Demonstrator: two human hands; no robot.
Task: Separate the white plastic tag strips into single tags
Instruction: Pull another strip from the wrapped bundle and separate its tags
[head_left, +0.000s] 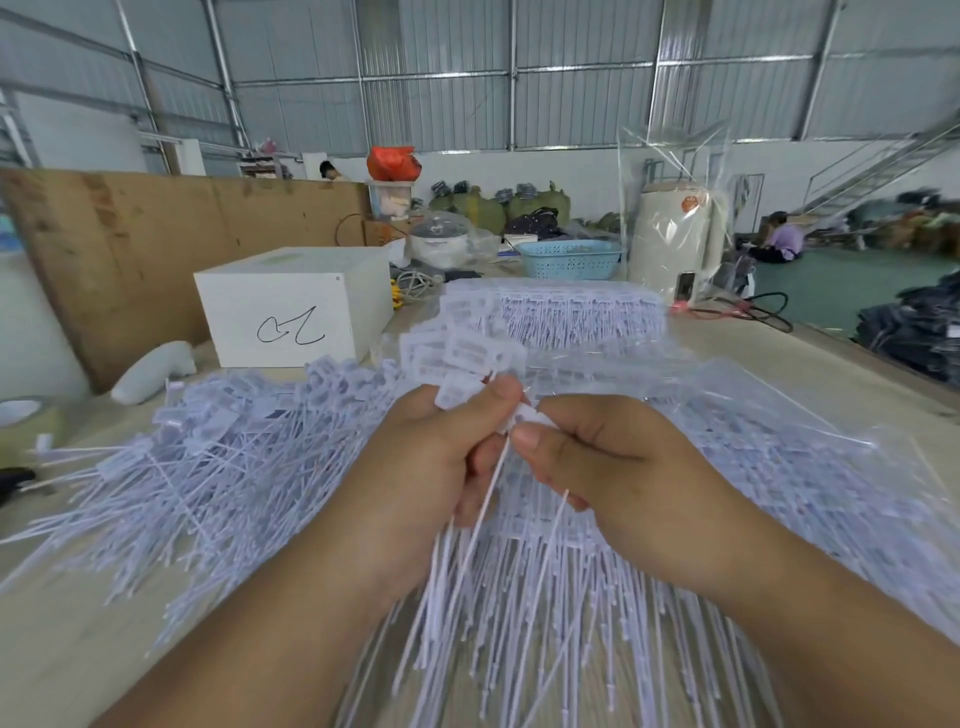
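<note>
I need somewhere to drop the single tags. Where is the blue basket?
In the head view the blue basket sits at the far end of the table, right of centre, between the clear-lidded pot and the bagged white appliance.

Two hands are in view: one left hand (436, 457) and one right hand (597, 467). The white tags (234, 467) are too numerous and overlapped to count. The table (810, 358) also carries one white box (293, 304), one blue basket (569, 258) and one tape roll (26, 421).
</note>
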